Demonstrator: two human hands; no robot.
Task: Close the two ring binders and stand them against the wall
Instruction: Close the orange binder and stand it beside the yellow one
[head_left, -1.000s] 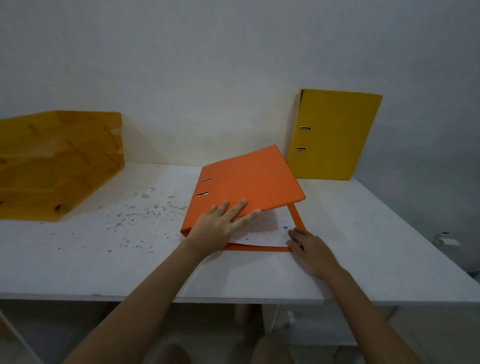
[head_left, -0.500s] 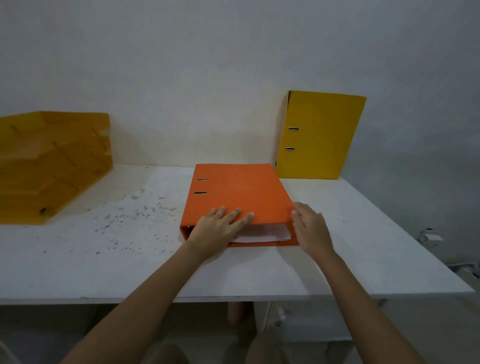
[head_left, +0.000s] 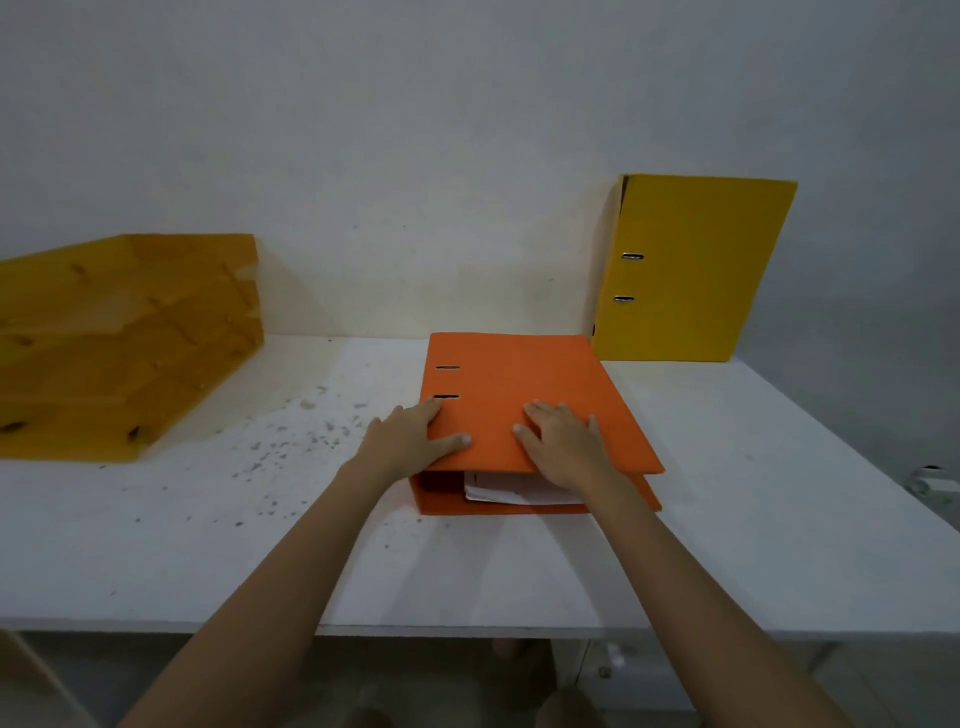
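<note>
The orange ring binder (head_left: 524, 410) lies flat near the middle of the white bench (head_left: 727, 519), its cover down and its spine to the left, with white sheets (head_left: 511, 491) showing at the open near end. The left hand (head_left: 410, 441) grips the binder's near-left corner, thumb on top of the cover and fingers (head_left: 415, 415) along the spine side. The right hand (head_left: 566, 441) rests flat on the cover, fingers spread wide and holding nothing. The yellow ring binder (head_left: 691, 270) already stands upright against the wall (head_left: 415, 156) at the back right, closed (two metal slots face the camera). A yellow stack of letter trays (head_left: 119, 343) sits far left, well apart from both binders.
</note>
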